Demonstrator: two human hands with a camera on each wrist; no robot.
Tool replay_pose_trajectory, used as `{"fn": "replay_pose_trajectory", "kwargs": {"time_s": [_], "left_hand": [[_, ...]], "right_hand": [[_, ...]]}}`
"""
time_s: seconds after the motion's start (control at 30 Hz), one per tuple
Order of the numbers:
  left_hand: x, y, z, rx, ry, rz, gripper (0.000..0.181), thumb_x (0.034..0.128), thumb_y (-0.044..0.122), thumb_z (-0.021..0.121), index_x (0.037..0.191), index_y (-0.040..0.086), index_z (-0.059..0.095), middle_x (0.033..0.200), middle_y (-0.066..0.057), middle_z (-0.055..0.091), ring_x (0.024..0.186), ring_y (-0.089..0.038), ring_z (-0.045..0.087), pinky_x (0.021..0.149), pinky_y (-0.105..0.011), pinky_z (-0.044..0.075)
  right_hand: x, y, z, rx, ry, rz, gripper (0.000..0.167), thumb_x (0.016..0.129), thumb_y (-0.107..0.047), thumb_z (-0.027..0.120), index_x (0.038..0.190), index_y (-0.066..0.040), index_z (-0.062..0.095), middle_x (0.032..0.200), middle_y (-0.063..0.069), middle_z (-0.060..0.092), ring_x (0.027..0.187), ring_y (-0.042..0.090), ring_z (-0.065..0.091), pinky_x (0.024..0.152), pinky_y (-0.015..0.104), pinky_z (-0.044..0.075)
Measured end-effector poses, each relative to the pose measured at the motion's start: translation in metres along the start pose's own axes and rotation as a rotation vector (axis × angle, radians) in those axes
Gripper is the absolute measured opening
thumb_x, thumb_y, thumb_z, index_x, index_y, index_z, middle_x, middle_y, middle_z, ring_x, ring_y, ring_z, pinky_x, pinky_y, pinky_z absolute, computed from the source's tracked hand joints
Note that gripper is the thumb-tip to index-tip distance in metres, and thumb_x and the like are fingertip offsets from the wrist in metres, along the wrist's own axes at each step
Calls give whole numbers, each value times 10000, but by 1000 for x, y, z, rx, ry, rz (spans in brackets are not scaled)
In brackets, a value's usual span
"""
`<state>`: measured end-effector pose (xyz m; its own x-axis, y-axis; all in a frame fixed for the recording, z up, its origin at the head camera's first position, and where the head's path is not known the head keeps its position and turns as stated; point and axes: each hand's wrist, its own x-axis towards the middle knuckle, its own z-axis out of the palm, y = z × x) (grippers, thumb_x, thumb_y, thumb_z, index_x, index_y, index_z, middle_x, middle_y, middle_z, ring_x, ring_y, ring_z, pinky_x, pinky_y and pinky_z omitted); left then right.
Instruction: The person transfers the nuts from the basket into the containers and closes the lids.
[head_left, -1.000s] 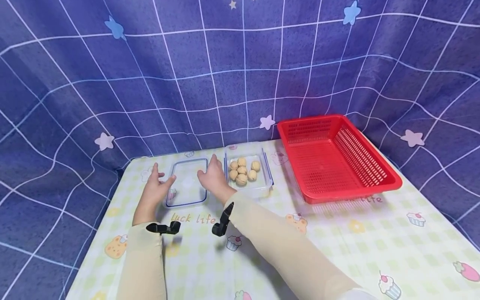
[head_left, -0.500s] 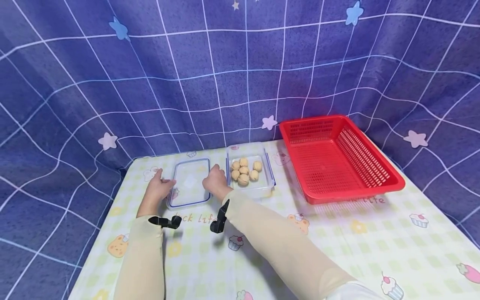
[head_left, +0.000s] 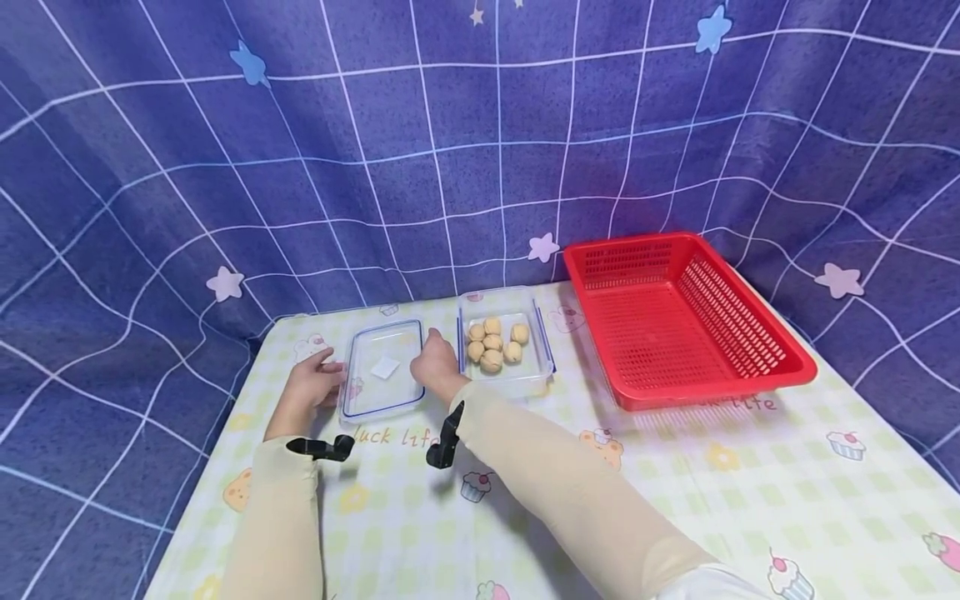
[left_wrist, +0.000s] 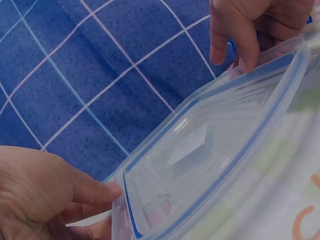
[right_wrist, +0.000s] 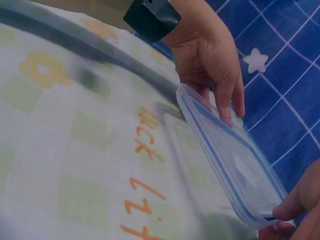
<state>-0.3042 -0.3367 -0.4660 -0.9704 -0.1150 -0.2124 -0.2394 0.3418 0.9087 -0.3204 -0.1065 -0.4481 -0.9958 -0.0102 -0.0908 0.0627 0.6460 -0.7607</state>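
A clear plastic lid (head_left: 378, 396) with a blue seal line is raised off the table, its shadow under it in the right wrist view. On its left edge my left hand (head_left: 311, 387) pinches the rim between thumb and fingers. The right hand (head_left: 437, 365) grips the opposite edge, its thumb lying on the rim (right_wrist: 267, 219) in the right wrist view. A white square patch (head_left: 386, 367) shows through or on the lid. Just right of my right hand stands a clear container (head_left: 517, 385) with blue side edges, holding several walnuts (head_left: 491, 361).
To the right, a red perforated basket (head_left: 652, 342) sits on the checked tablecloth (head_left: 667, 500). A blue curtain (head_left: 480, 167) with white grid lines rises behind the table. Each wrist wears a small black camera mount, such as the right one (head_left: 447, 437).
Both hands came in from beside the lid and took hold of its left and right edges. The lid has risen off the table. Container and basket stayed in place.
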Motion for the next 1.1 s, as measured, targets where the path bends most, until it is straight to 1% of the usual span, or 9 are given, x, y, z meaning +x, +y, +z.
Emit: {"fn": "replay_pose_trajectory", "kwargs": {"time_s": [0.23, 0.37, 0.53, 0.7, 0.77, 0.87, 0.93, 1.0, 1.1], "left_hand": [[-5, 11, -14, 1, -38, -5, 707, 1031, 74, 549, 1631, 122, 178, 1549, -260, 396, 830, -23, 646, 648, -257, 582], [-13, 23, -17, -67, -81, -4, 722, 1031, 75, 556, 1635, 153, 171, 1579, -250, 351, 838, -40, 654, 677, -259, 596], [-19, 33, -14, -186, -137, -19, 771, 1023, 43, 565, 1642, 182, 128, 1606, -270, 277, 781, -69, 694, 666, -262, 610], [-22, 37, -10, -263, -184, -24, 783, 1031, 57, 566, 1643, 168, 91, 1612, -266, 271, 813, -86, 725, 729, -294, 620], [-22, 39, -9, -291, -205, -16, 780, 1037, 75, 563, 1643, 156, 78, 1529, -232, 426, 835, -93, 728, 754, -305, 619], [-24, 42, -6, -348, -248, -6, 777, 1044, 88, 554, 1641, 127, 57, 1274, -52, 639, 858, -105, 728, 752, -307, 620], [-24, 45, -3, -395, -269, -12, 770, 1045, 78, 547, 1638, 109, 57, 1094, 89, 689, 851, -115, 727, 723, -303, 622], [-25, 48, 1, -444, -285, -28, 754, 1044, 62, 541, 1637, 97, 76, 1010, 117, 726, 837, -130, 725, 697, -300, 623], [-27, 54, 8, -496, -308, -53, 727, 1044, 49, 536, 1634, 94, 114, 991, 104, 751, 822, -156, 727, 681, -305, 623]], "right_hand": [[-6, -9, -16, 42, -3, -46, 692, 885, -9, 609, 1540, -82, 399, 1196, 147, 701, 1163, 273, 638, 1020, 351, 508], [-11, -10, -31, 101, 6, -49, 642, 922, -7, 548, 1542, -101, 406, 1164, 130, 701, 1057, 241, 631, 1005, 356, 510], [-15, -9, -47, 156, 2, -75, 595, 964, -11, 507, 1544, -89, 402, 1002, 98, 678, 917, 212, 607, 926, 355, 531], [-18, -8, -61, 210, 0, -107, 660, 905, 45, 566, 1536, -79, 414, 971, 38, 648, 911, 183, 611, 845, 323, 550], [-18, -6, -66, 242, -6, -107, 708, 868, 82, 575, 1537, -83, 412, 1000, 44, 646, 921, 190, 612, 797, 306, 557], [-19, -3, -73, 275, -5, -112, 753, 829, 118, 583, 1534, -89, 418, 1035, 68, 653, 922, 198, 609, 748, 276, 552], [-19, -1, -77, 290, -2, -117, 759, 820, 130, 583, 1530, -89, 425, 1043, 86, 658, 914, 203, 604, 730, 273, 543], [-20, 2, -83, 297, 4, -124, 747, 825, 124, 588, 1525, -84, 431, 1048, 100, 665, 910, 205, 599, 737, 276, 531], [-22, 7, -91, 322, 6, -132, 734, 832, 115, 594, 1523, -74, 434, 1062, 121, 667, 917, 209, 592, 748, 277, 516]]}}
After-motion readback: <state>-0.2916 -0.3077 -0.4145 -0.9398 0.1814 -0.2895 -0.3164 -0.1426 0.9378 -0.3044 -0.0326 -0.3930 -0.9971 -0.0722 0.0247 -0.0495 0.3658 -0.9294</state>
